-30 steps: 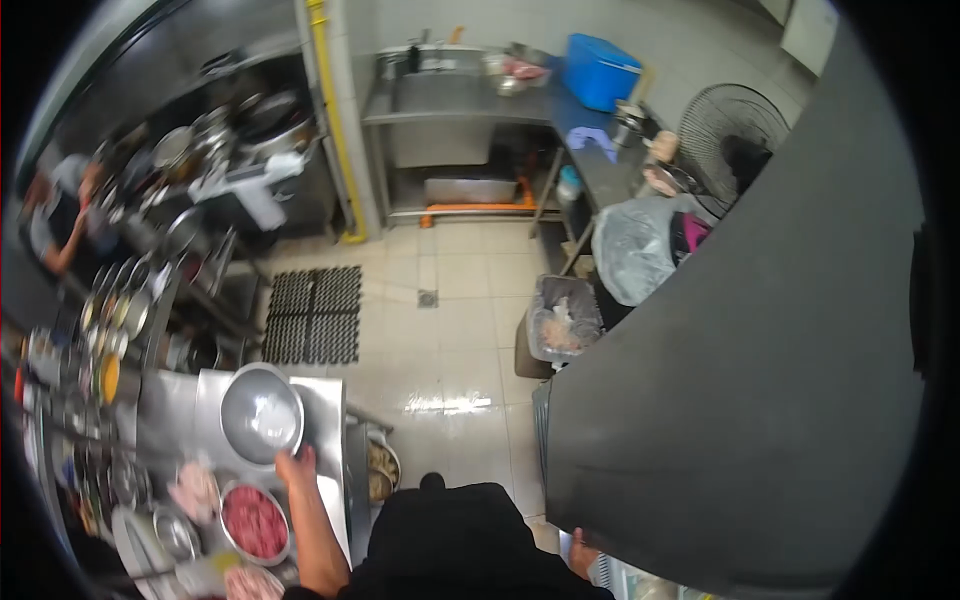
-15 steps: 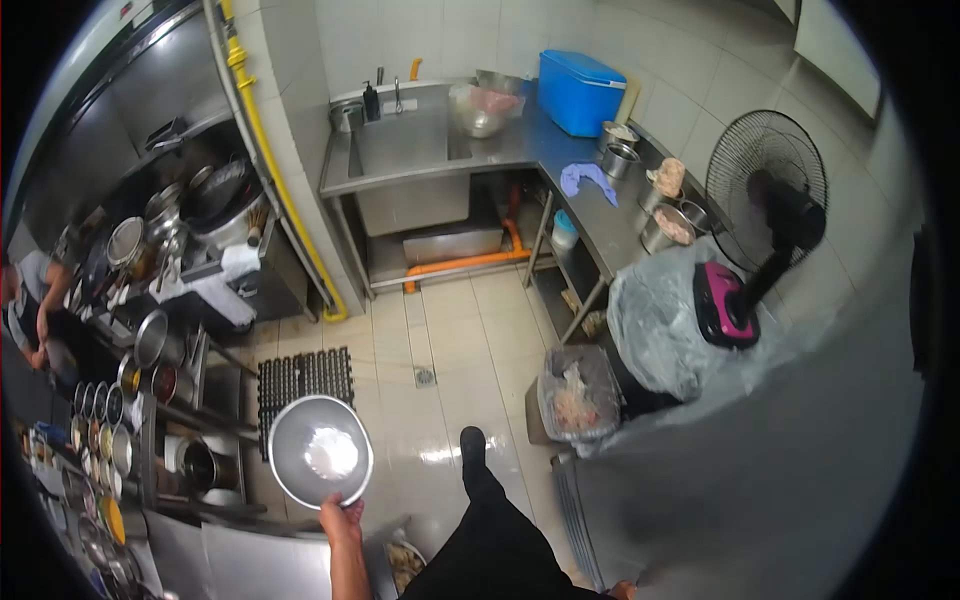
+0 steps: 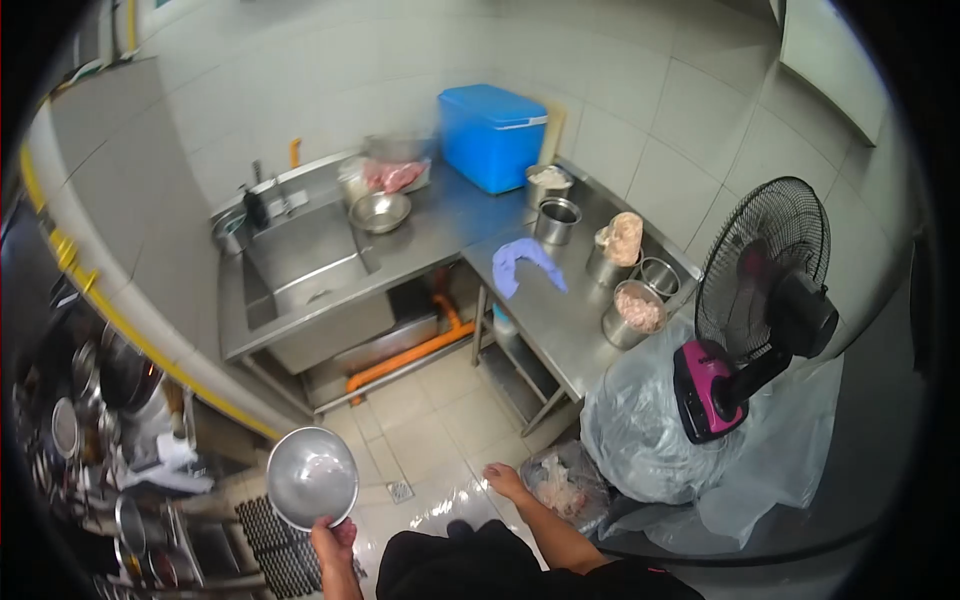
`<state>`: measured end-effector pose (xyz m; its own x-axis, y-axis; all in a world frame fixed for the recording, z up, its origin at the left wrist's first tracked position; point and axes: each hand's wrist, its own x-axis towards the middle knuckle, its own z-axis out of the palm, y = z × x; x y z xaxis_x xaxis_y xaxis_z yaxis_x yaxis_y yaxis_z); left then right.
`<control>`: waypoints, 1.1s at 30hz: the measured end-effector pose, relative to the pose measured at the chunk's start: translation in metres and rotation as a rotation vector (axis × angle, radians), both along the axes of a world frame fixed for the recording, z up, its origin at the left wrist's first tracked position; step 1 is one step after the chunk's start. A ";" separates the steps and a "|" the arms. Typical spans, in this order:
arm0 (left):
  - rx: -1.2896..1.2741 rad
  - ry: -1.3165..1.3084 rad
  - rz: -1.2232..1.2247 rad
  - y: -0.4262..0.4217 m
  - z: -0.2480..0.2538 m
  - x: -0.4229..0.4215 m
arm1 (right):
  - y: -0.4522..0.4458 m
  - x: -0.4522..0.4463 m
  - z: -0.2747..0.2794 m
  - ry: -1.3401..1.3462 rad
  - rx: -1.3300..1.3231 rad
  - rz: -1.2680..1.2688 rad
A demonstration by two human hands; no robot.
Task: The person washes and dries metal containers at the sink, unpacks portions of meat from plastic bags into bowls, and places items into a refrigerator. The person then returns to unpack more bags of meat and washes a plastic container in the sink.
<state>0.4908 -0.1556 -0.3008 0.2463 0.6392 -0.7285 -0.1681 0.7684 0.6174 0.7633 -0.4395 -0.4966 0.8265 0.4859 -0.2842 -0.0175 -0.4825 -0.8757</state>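
My left hand (image 3: pixel 334 541) is closed on the rim of a shiny metal mixing bowl (image 3: pixel 312 478), which is tilted so that its bare inside faces me. Nothing is in my right hand (image 3: pixel 503 481); its fingers are loosely apart above the floor. Beside that hand stands a lined waste bin (image 3: pixel 562 487) with scraps in it. Ahead, the steel counter (image 3: pixel 470 215) bears a purple cloth or glove (image 3: pixel 526 266), a metal pot of pale minced meat (image 3: pixel 636 312) and another pot heaped with a pinkish mass (image 3: pixel 622 240).
A sink (image 3: pixel 318 285) is at the back left, with a smaller metal bowl (image 3: pixel 380 212) beside it. A blue cooler (image 3: pixel 493 137) stands in the corner. On the right, a fan (image 3: pixel 765 290) rests on plastic-covered things (image 3: pixel 640 430). A black mat (image 3: pixel 275 545) lies on the floor at lower left.
I have moved nearer the counter, and my view has turned right. My left hand still carries the bowl. My right hand has come up from the bottom edge to beside the bin.
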 end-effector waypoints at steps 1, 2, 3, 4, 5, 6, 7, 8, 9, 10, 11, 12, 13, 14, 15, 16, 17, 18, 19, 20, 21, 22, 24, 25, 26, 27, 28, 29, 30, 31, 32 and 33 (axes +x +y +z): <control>0.056 0.011 -0.021 0.023 -0.004 0.019 | 0.034 0.020 0.017 -0.039 0.027 -0.014; 0.059 0.005 -0.045 0.048 -0.004 0.043 | 0.062 0.040 0.029 -0.044 0.029 -0.038; 0.087 -0.042 -0.072 0.070 -0.004 0.064 | 0.086 0.058 0.038 -0.054 0.067 0.007; 0.109 -0.085 -0.094 0.085 0.007 0.085 | 0.104 0.072 0.048 -0.058 0.098 0.054; 0.113 0.025 -0.032 0.100 0.015 0.113 | 0.120 0.088 0.057 -0.051 0.090 0.038; 0.106 0.031 -0.047 0.122 0.015 0.140 | 0.139 0.103 0.066 0.108 0.037 0.023; 0.134 0.058 -0.059 0.144 0.010 0.163 | 0.156 0.115 0.070 0.270 -0.017 0.011; 0.163 0.077 -0.065 0.166 0.000 0.185 | 0.169 0.125 0.059 0.271 -0.023 0.004; 0.170 0.000 -0.168 0.194 -0.014 0.204 | 0.181 0.133 0.045 0.185 -0.108 0.073; 0.148 -0.074 -0.232 0.221 -0.020 0.231 | 0.206 0.157 0.046 0.078 -0.177 0.142; 0.167 -0.030 -0.240 0.244 -0.028 0.257 | 0.222 0.171 0.046 0.078 -0.172 0.146; 0.182 0.021 -0.249 0.258 -0.021 0.286 | 0.235 0.179 0.056 0.176 -0.157 0.074; 0.215 0.049 -0.317 0.270 -0.008 0.313 | 0.252 0.184 0.066 0.277 -0.140 -0.004; 0.243 0.066 -0.388 0.284 0.001 0.342 | 0.271 0.196 0.073 0.280 -0.143 -0.011; 0.223 0.040 -0.507 0.303 -0.006 0.371 | 0.282 0.211 0.082 0.136 -0.131 -0.012; 0.201 0.011 -0.628 0.317 -0.006 0.401 | 0.291 0.225 0.097 -0.007 -0.123 -0.013; 0.189 0.029 -0.695 0.325 -0.006 0.430 | 0.301 0.239 0.111 0.029 -0.026 -0.061; 0.186 0.046 -0.762 0.327 0.006 0.462 | 0.309 0.257 0.124 0.025 -0.026 -0.074; 0.193 0.040 -0.775 0.329 0.017 0.491 | 0.315 0.277 0.138 -0.016 -0.048 -0.073; 0.192 0.030 -0.845 0.328 0.026 0.518 | 0.319 0.297 0.151 -0.056 -0.071 -0.071; 0.186 0.021 -0.916 0.326 0.028 0.541 | 0.323 0.316 0.168 -0.088 -0.096 -0.107; 0.182 0.017 -0.926 0.325 0.026 0.561 | 0.327 0.337 0.178 -0.088 -0.101 -0.118; 0.201 -0.043 -0.983 0.320 0.011 0.601 | 0.328 0.374 0.187 -0.237 -0.182 -0.172; 0.212 -0.027 -0.997 0.318 0.005 0.617 | 0.330 0.392 0.186 -0.277 -0.138 -0.205; 0.209 -0.027 -0.986 0.317 -0.002 0.627 | 0.332 0.410 0.186 -0.278 -0.139 -0.194; 0.243 -0.051 -1.011 0.315 -0.005 0.640 | 0.334 0.431 0.187 -0.254 -0.086 -0.214; 0.279 -0.075 -1.035 0.313 -0.012 0.654 | 0.335 0.454 0.189 -0.231 -0.032 -0.235; 0.272 -0.081 -1.045 0.314 -0.019 0.664 | 0.335 0.477 0.190 -0.286 -0.034 -0.183; 0.274 -0.072 -1.035 0.313 -0.025 0.669 | 0.337 0.495 0.198 -0.281 -0.029 -0.173; 0.272 -0.106 -1.020 0.312 -0.026 0.675 | 0.340 0.517 0.212 -0.313 -0.102 -0.155; 0.272 -0.137 -1.003 0.312 -0.025 0.682 | 0.345 0.540 0.223 -0.343 -0.171 -0.135; 0.254 -0.140 -0.986 0.312 -0.024 0.685 | 0.346 0.560 0.225 -0.409 -0.188 -0.115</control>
